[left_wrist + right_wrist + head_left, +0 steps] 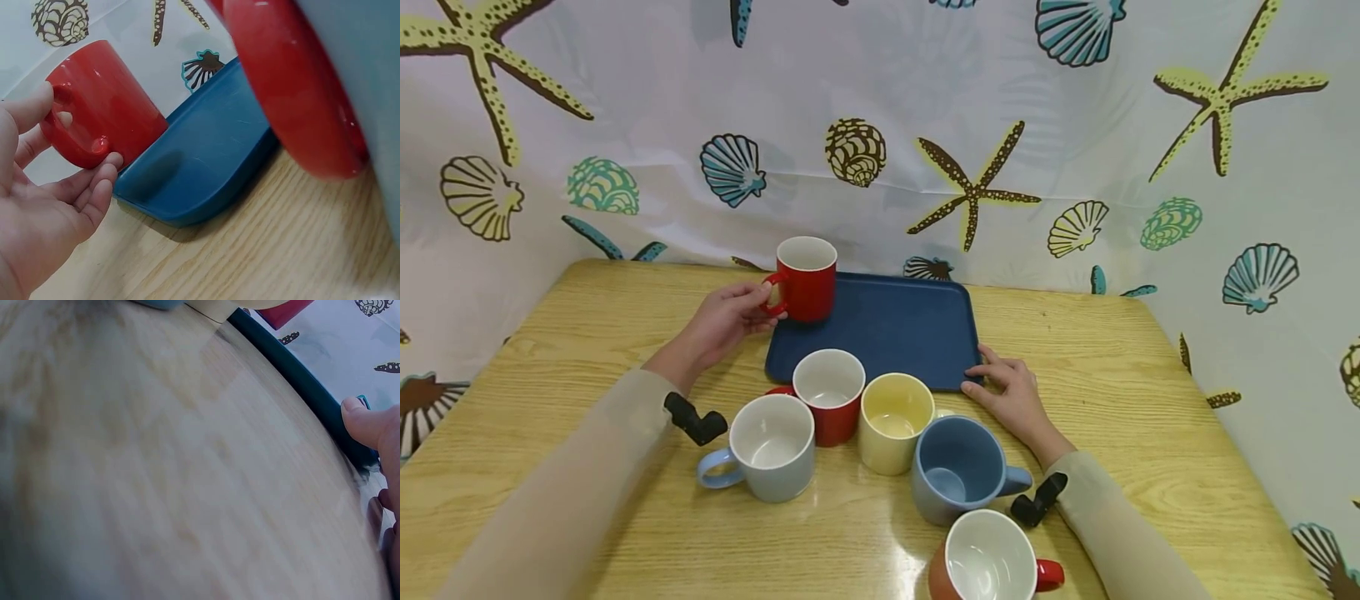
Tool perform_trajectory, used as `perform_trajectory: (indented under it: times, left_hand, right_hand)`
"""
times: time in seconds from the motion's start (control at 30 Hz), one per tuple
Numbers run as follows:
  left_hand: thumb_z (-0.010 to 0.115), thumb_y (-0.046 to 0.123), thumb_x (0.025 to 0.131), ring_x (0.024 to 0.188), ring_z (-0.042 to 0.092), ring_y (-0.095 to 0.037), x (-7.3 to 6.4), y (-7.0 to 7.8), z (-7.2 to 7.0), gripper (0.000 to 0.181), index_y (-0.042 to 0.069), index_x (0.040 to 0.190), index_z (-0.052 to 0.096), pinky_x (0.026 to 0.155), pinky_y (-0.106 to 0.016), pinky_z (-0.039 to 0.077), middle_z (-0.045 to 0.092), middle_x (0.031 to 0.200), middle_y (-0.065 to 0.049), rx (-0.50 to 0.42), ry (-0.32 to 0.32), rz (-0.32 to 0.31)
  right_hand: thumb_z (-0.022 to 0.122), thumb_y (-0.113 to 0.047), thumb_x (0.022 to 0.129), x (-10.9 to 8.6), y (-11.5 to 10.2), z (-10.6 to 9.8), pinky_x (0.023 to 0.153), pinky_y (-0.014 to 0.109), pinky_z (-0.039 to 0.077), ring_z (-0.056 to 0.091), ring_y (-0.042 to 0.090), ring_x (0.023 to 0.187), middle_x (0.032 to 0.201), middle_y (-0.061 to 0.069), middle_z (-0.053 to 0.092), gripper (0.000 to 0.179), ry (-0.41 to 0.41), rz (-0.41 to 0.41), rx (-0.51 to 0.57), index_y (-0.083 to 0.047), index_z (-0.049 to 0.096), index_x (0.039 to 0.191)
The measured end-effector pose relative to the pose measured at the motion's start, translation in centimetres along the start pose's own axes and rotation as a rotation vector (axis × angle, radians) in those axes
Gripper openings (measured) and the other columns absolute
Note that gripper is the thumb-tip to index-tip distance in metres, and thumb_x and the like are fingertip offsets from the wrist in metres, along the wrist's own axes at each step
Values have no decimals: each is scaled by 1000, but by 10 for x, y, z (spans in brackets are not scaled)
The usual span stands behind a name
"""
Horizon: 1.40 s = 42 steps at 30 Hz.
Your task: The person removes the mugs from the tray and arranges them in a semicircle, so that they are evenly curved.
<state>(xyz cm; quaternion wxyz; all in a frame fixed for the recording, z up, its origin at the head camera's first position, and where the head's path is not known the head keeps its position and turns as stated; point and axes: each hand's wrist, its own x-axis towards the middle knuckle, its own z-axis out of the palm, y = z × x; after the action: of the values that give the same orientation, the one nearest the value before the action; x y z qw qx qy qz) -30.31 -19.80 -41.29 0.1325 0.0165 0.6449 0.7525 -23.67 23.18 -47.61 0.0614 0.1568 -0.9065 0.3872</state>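
Observation:
My left hand (730, 321) pinches the handle of a red mug (808, 287) with a white inside. The mug stands upright at the back left part of a blue tray (898, 333); in the left wrist view, thumb and fingers meet round its handle. My right hand (1011, 396) holds the tray's front right corner, thumb at the front edge and fingers over the right side. In the right wrist view the thumb (362, 422) lies against the tray's rim.
In front of the tray stand a second red mug (838, 417), a yellow mug (883, 454), a light blue mug (782, 479), a darker blue mug (936, 496) and an orange-red mug (943, 575) with a red handle. A patterned curtain (865, 83) hangs behind the wooden table (1075, 358).

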Motion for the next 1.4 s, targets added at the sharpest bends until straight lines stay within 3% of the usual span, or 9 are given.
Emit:
perform_trajectory:
  times: [0.27,0.53,0.7,0.9,1.03,1.4]
  left_hand:
    - [61,36,89,107,59,-30,-12,1,-4,31,7,98,59,90,-31,47,59,104,-11,17,21,29]
    - [62,36,88,106,56,-26,-28,1,-16,36,5,106,57,88,-27,48,55,110,-11,33,-1,36]
    - [61,34,89,102,57,-23,-39,1,-22,32,6,104,59,86,-26,49,56,109,-9,39,18,33]
    - [60,30,91,100,58,-22,-55,0,-30,23,10,101,62,85,-27,49,57,107,-8,-15,8,29]
    - [57,25,93,99,61,-22,-66,-2,-35,18,9,99,62,86,-27,49,55,107,-10,-57,-25,51]
    - [53,17,96,94,65,-22,-92,-6,-46,15,8,96,64,84,-28,51,61,96,-7,-127,-44,96]
  right_hand:
    - [66,-37,86,0,1,0,103,57,10,37,25,117,146,5,36,36,4,0,4,-11,69,110]
    - [66,-37,86,0,2,-1,103,58,9,37,25,118,146,4,36,35,4,-1,2,-12,69,110]
    - [66,-37,85,1,2,0,103,58,8,36,26,120,146,5,36,36,2,-3,-7,-12,69,110]
    - [67,-36,85,1,2,1,103,58,8,36,25,119,146,5,37,34,11,3,-1,-12,69,109]
    - [67,-36,85,0,1,2,104,57,7,36,24,118,146,4,37,33,12,7,6,-13,70,109]
    - [67,-37,85,0,-1,2,103,57,9,37,25,118,146,6,36,35,8,14,-3,-12,70,109]
